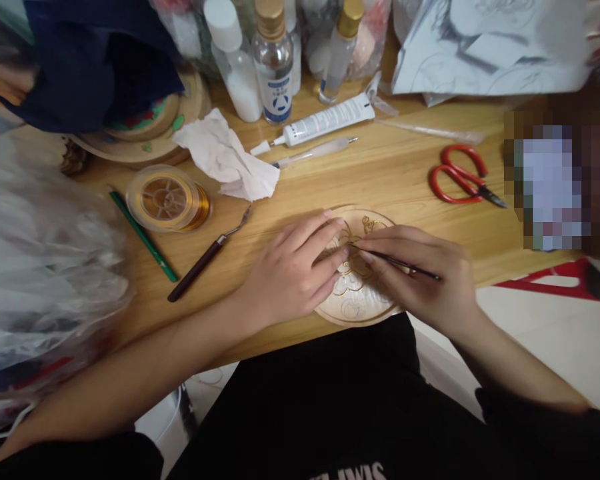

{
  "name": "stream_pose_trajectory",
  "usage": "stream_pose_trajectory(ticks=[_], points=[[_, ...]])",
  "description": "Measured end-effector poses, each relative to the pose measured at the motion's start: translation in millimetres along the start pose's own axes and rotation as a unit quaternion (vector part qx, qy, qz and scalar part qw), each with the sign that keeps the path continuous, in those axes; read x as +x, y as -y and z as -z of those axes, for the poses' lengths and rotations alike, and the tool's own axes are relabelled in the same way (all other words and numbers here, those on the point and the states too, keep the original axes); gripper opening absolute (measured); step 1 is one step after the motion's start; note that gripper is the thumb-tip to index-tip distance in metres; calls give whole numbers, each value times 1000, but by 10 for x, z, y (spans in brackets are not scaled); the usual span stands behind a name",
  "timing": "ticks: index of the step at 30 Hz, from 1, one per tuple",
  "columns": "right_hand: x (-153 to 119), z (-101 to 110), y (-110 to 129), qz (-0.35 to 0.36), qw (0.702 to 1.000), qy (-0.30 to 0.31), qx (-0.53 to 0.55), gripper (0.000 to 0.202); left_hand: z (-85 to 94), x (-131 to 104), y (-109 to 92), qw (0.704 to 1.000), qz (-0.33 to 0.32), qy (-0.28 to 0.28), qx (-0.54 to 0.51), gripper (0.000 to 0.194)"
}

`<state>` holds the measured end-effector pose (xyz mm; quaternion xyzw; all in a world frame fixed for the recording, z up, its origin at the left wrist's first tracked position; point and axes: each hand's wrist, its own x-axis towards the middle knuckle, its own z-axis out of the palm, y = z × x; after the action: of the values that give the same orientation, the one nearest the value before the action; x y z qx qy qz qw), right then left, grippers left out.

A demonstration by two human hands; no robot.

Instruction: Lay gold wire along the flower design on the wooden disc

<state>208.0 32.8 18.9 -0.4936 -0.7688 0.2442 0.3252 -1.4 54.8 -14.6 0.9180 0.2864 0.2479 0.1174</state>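
A round wooden disc (377, 310) lies at the table's front edge, with a pencil-like drawing and thin gold wire outlines on its face. My left hand (295, 270) rests over the disc's left side, its fingers spread a little and lying on the surface. Between the thumb and fingers of my right hand (420, 270) is a thin dark tool (425, 273), slanted with its tip near the middle of the disc, close to my left fingertips. What the tip touches is too small to make out.
Left of the disc lie a spatula tool (197, 270), a green pencil (145, 237) and a gold wire spool (167, 199). Behind are a crumpled tissue (233, 160), a glue tube (329, 120), a pen (316, 152) and bottles (275, 80). Red-handled scissors (460, 179) lie right.
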Motion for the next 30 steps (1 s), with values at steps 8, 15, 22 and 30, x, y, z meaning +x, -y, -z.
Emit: stream_pose_trajectory(ticks=[8, 15, 22, 30], points=[[-4, 17, -15, 11, 1000, 4, -9, 16, -17, -18, 12, 1000, 0, 4, -9, 26], [62, 105, -94, 49, 997, 56, -1, 14, -50, -33, 38, 999, -7, -5, -47, 28], [132, 143, -131, 52, 995, 90, 0, 14, -17, -9, 57, 995, 18, -11, -97, 26], [107, 138, -133, 62, 995, 80, -4, 14, -19, -12, 53, 997, 13, -3, -72, 26]])
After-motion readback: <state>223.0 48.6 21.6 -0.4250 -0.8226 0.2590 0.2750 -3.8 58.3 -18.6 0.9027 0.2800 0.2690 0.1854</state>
